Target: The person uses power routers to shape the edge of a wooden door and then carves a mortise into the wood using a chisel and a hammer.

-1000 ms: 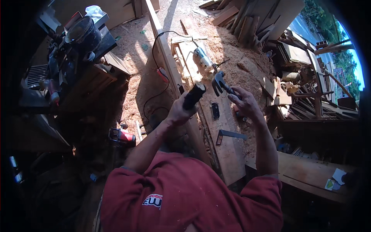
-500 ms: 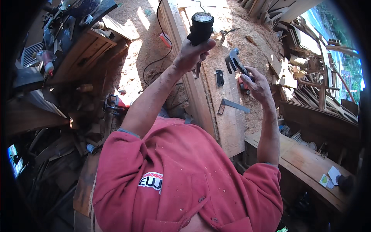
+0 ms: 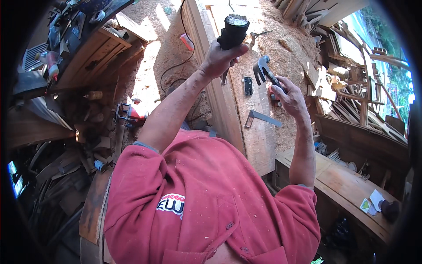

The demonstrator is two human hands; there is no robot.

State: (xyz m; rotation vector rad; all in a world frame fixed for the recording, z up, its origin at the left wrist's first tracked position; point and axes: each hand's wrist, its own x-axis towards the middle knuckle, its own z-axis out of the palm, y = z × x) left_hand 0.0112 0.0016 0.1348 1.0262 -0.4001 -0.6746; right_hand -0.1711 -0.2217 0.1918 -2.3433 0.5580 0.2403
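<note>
My left hand [image 3: 216,61] is wrapped around an upright black-covered handle [image 3: 233,31] with a pale, battered top; a narrow metal part shows below my fingers, mostly hidden. My right hand [image 3: 290,99] grips a claw hammer [image 3: 262,68], its head angled toward the left hand, not touching it. Below the hammer, a small black tool [image 3: 248,86] and a metal square [image 3: 263,118] lie on a pale board [image 3: 259,154] beside a long timber beam [image 3: 231,132].
Wood shavings [image 3: 296,53] cover the surface around the board. A red power tool [image 3: 137,114] and a black cord [image 3: 176,66] lie at left. Stacked offcuts [image 3: 351,92], a side bench [image 3: 338,185] at right and a cluttered wooden cabinet [image 3: 99,57] surround me.
Since a second ago my left hand has risen and turned the handle's top toward the camera. The hammer has tilted slightly, and the view has shifted, showing more of my shirt.
</note>
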